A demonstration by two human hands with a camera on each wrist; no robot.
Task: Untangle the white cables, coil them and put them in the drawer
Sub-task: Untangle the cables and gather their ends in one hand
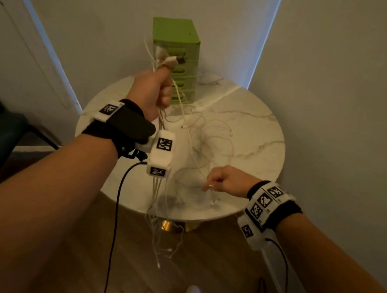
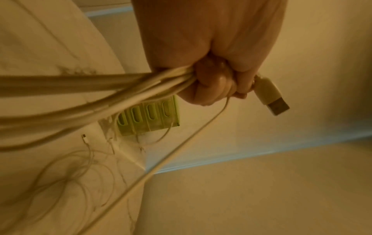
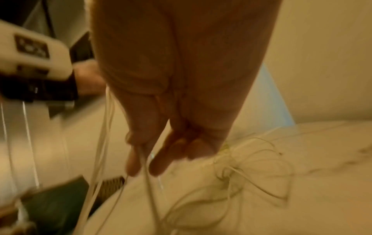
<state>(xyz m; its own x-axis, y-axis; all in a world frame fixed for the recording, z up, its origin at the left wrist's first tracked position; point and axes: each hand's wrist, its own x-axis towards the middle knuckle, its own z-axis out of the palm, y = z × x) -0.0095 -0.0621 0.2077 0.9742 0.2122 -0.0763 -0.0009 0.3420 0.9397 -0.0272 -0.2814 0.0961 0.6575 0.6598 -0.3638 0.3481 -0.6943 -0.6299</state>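
Head view has it all pretty clear: the person's left hand [image 1: 154,90] is up high, fist clenched round a bundle of thin white charging cables [image 1: 158,185], so that's a proper grasp. Some cable ends stick up above the fist, and a white USB plug with a metal tip [image 1: 179,60] pokes out just past the thumb. Below the fist the strands hang straight down, past the white tracker box with black square markers [image 1: 162,152] strapped at that wrist, and dangle over the near edge of the round white marble table [image 1: 254,138] toward the wood floor.

Left wrist cam shows the same thing close up, fingers [image 2: 211,85] curled tight on the strands [image 2: 100,89], plug [image 2: 269,95] jutting out the other side of the fist.

Just behind that raised hand stands the green plastic mini drawer tower [image 1: 177,38], drawers all look pushed in from here.

Between the two hands, a loose tangle of white cable loops [image 1: 215,134] lies on the marble.

Over on the right, the right hand [image 1: 226,180] is low, near the table's front edge. Right wrist cam is blurry, but the thumb and forefinger [image 3: 159,163] are pinching one thin white strand [image 3: 150,181] that runs down from them, other fingers curled in.
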